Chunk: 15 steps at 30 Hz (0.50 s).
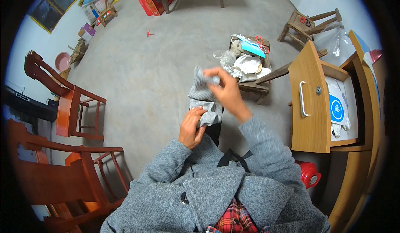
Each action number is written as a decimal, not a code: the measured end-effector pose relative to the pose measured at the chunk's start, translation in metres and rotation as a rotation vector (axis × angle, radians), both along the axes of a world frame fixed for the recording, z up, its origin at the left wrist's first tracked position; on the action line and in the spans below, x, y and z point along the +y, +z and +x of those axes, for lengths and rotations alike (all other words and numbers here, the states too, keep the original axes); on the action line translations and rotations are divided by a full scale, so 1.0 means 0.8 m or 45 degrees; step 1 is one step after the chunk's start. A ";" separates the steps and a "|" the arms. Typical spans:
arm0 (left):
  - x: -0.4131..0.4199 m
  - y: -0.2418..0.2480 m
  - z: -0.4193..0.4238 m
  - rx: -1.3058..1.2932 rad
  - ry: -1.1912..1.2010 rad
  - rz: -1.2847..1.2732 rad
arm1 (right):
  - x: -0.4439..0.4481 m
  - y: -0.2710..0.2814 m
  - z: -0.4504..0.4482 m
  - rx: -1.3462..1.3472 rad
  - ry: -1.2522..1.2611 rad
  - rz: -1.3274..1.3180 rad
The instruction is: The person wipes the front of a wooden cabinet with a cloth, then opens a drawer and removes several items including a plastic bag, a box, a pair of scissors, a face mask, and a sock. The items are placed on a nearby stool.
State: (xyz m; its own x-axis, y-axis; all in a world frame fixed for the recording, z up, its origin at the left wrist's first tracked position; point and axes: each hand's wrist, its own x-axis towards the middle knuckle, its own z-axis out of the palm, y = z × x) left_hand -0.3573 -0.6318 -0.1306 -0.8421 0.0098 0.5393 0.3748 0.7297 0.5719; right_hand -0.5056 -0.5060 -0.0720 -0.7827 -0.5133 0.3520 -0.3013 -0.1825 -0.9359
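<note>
A grey striped knitted cloth (pixel 201 94) lies stretched out in front of me, over something dark, perhaps my leg. My left hand (pixel 192 126) grips a bunched grey piece of fabric (pixel 207 119) at its near end. Above the far end, my right hand (pixel 226 92) is raised and blurred, its thumb and fingers pinching a small part of grey fabric (pixel 213 79). Whether these pieces are all one cloth, I cannot tell.
A wooden stool (pixel 254 87) bearing plastic bags, white paper and a blue face mask (pixel 253 47) stands ahead to the right. An open drawer (pixel 309 98) juts out at the right. Red-brown wooden chairs (pixel 67 111) stand at the left.
</note>
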 end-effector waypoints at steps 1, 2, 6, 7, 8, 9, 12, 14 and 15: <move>0.001 -0.003 0.001 -0.032 0.002 0.051 | 0.006 -0.012 0.015 0.285 0.047 -0.051; 0.002 -0.007 0.002 -0.065 0.004 0.102 | 0.013 -0.022 0.023 0.519 0.062 0.051; -0.005 -0.012 0.013 0.030 -0.066 -0.097 | 0.030 -0.045 0.043 0.692 0.099 0.278; -0.006 -0.013 0.014 0.111 -0.116 -0.202 | 0.034 -0.048 0.044 0.734 0.117 0.312; -0.002 -0.012 0.018 0.125 -0.113 -0.244 | 0.038 -0.052 0.046 0.776 0.136 0.346; -0.001 -0.013 0.020 0.139 -0.116 -0.223 | 0.040 -0.054 0.046 0.821 0.153 0.380; -0.001 -0.016 0.027 0.201 -0.097 -0.144 | 0.042 -0.058 0.043 0.760 0.155 0.392; 0.000 -0.012 0.031 0.137 -0.042 -0.135 | 0.044 -0.058 0.038 0.650 0.167 0.420; 0.002 -0.005 0.033 0.107 -0.012 -0.130 | 0.046 -0.050 0.039 0.619 0.196 0.426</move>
State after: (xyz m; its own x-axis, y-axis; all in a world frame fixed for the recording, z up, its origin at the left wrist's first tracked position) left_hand -0.3311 -0.6302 -0.1344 -0.7937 0.0755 0.6036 0.4250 0.7787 0.4615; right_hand -0.4744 -0.4692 -0.1119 -0.4809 -0.7521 0.4507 -0.7020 0.0223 -0.7119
